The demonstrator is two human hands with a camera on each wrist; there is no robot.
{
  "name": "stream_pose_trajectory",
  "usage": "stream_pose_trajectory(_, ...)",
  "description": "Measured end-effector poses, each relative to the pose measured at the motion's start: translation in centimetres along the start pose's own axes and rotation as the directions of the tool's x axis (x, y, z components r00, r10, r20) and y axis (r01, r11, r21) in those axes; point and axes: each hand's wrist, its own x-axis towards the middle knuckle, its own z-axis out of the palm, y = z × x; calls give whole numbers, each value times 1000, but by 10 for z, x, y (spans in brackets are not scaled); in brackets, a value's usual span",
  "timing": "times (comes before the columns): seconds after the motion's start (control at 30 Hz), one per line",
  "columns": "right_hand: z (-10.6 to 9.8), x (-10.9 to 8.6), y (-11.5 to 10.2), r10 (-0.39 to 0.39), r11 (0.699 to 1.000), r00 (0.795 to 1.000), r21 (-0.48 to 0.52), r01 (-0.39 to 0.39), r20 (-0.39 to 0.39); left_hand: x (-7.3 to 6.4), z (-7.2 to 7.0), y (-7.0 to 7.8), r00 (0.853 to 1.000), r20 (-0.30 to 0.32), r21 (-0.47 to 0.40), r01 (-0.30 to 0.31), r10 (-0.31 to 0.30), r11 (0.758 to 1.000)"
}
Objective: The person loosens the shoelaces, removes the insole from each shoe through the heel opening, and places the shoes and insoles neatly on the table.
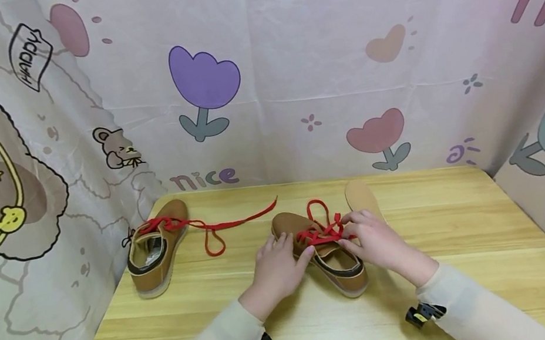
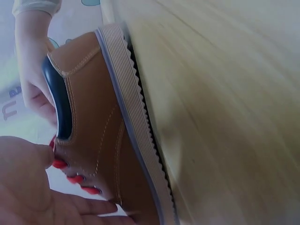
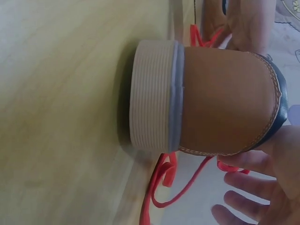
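Observation:
A brown shoe [image 1: 350,281] stands on the table, its heel toward me, with a red shoelace [image 1: 321,235] threaded across its front. My left hand [image 1: 278,269] rests on the shoe's left side, fingers fairly straight near the toe. Its thumb [image 2: 43,153] touches the edge beside the lace holes. On the other side, my right hand [image 1: 376,241] pinches the red lace by the shoe's opening; the thumb is partly hidden in the right wrist view. A loop of lace lies beyond the shoe, and loose lace [image 3: 161,190] hangs past its side.
Another brown shoe [image 1: 155,280] stands at the table's left edge, its red lace [image 1: 238,222] trailing rightward. A tan insole [image 1: 360,194] lies behind my right hand. Printed cloth [image 1: 289,72] hangs along the wooden table's [image 1: 468,258] back and sides.

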Motion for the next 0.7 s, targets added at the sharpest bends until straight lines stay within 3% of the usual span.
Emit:
stream_pose_trajectory(0.17, 2, 0, -2, -33, 999, 999, -2, 33, -10, 2, 1, 6, 1000, -8, 23, 22, -22, 1000)
stream_pose_trajectory(0.37, 6, 0, -6, -38, 999, 999, 4, 38, -31, 9, 2, 2, 1000, 18, 2, 16, -16, 1000)
stream_pose_trajectory(0.7, 11, -2, -19, 5, 1000, 999, -16, -5, -41, 26, -4, -21, 988, 67, -40, -137, 139, 990)
